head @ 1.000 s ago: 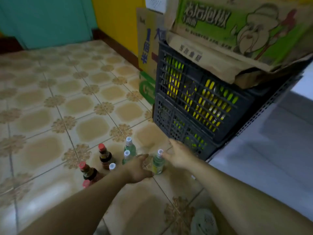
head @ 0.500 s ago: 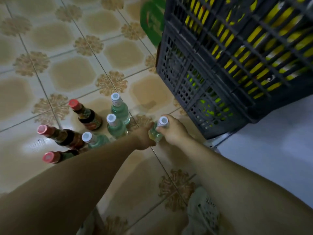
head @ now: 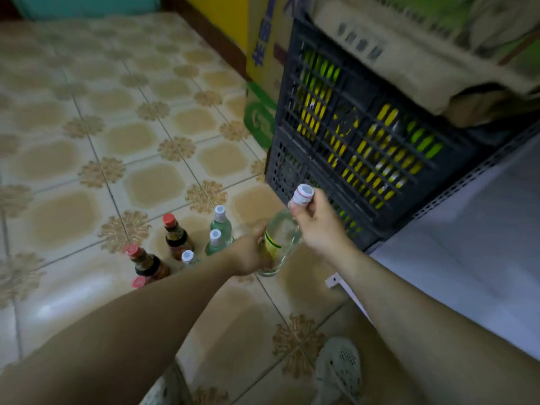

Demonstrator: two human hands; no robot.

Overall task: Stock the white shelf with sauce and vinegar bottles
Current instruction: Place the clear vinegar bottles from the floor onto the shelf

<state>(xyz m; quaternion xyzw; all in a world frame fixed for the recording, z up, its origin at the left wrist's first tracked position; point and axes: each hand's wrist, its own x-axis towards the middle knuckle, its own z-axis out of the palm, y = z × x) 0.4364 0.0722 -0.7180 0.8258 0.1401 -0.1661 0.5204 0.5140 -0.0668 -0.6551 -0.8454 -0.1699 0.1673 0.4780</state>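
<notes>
Glossy patterned floor tiles (head: 152,182), clear glass bottle (head: 285,238), dark plastic lattice crate (head: 365,147), creased matt cardboard box (head: 409,62)

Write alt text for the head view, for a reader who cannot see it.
The left hand grips the body of a clear bottle and the right hand its neck, by the white cap. Six more bottles stand on the tiled floor to the left; a black crate and a white shelf are on the right.
</notes>
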